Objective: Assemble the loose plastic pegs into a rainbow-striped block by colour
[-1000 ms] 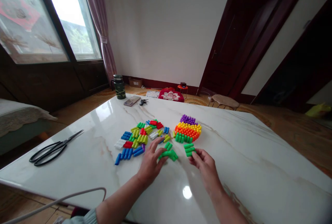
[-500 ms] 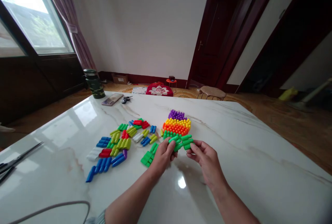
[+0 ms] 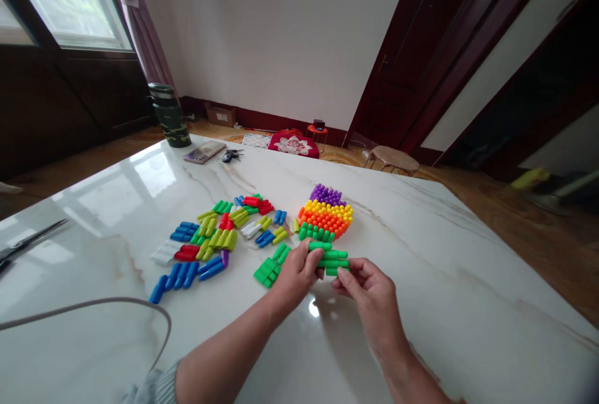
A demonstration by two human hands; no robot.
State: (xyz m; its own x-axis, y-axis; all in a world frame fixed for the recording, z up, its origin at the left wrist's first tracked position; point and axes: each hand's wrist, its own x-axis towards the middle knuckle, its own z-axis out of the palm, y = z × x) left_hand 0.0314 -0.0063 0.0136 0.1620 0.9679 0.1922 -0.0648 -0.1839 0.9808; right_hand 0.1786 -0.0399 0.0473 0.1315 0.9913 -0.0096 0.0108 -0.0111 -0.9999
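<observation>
Green bullet-shaped plastic building blocks (image 3: 334, 255) are held up between both hands, joined or pressed side by side. My left hand (image 3: 302, 267) is closed on their left end, thumb on top. My right hand (image 3: 367, 285) pinches their right end between thumb and fingers. Just beyond stands a built stack of such blocks (image 3: 325, 220), banded purple, yellow, orange and green. Beside my left wrist lies a flat group of green blocks (image 3: 267, 272). How the held pieces fit together is partly hidden by my fingers.
Loose blue, red, white and yellow-green blocks (image 3: 218, 239) spread over the marble-look table (image 3: 468, 304) on the left. Scissors (image 3: 28, 243) and a grey cable (image 3: 93, 305) lie at the left. A camouflage flask (image 3: 171, 117), phone (image 3: 204, 152) and keys (image 3: 231, 155) stand or lie at the back.
The green pieces in my two hands, apart at an angle before, now sit together in line. My right hand has turned slightly with its piece. The camera view has tilted down.
</observation>
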